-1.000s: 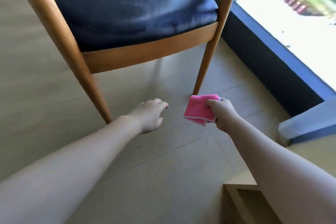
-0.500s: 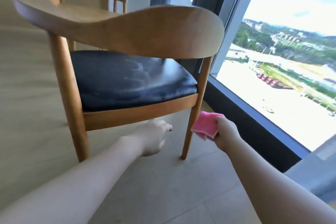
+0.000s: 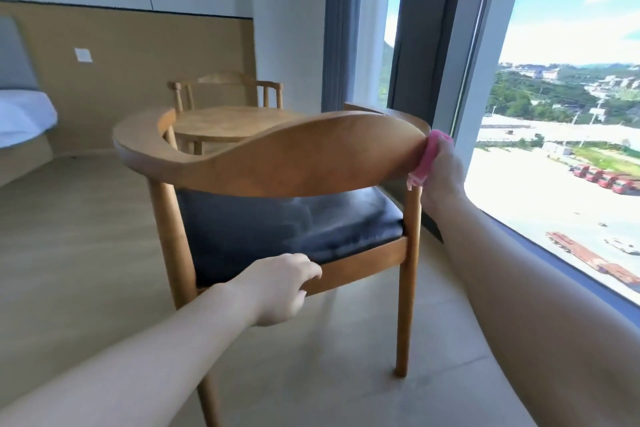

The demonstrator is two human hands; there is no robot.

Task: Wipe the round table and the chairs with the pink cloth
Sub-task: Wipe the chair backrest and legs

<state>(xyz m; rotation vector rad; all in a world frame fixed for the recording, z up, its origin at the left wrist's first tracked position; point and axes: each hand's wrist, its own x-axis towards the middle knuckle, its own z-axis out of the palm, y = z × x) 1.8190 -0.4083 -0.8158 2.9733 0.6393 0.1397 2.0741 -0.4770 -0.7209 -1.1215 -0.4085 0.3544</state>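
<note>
A wooden chair [image 3: 277, 156] with a curved backrest and a dark blue seat cushion stands right in front of me, its back toward me. My right hand [image 3: 441, 170] holds the pink cloth [image 3: 427, 158] against the right end of the backrest. My left hand [image 3: 280, 286] hangs with loosely curled fingers in front of the rear seat rail and holds nothing. Beyond the chair stands the round wooden table [image 3: 225, 121], and behind it a second wooden chair [image 3: 225, 85].
A tall window [image 3: 554, 149] with a dark frame runs along the right side, close to the chair. A bed [image 3: 20, 114] with white bedding shows at the far left, against a tan wall panel. Pale floor tiles lie all around.
The view has risen from the floor and chair legs to the backrest. My right hand lifted the pink cloth from near the rear leg up to the backrest's right end.
</note>
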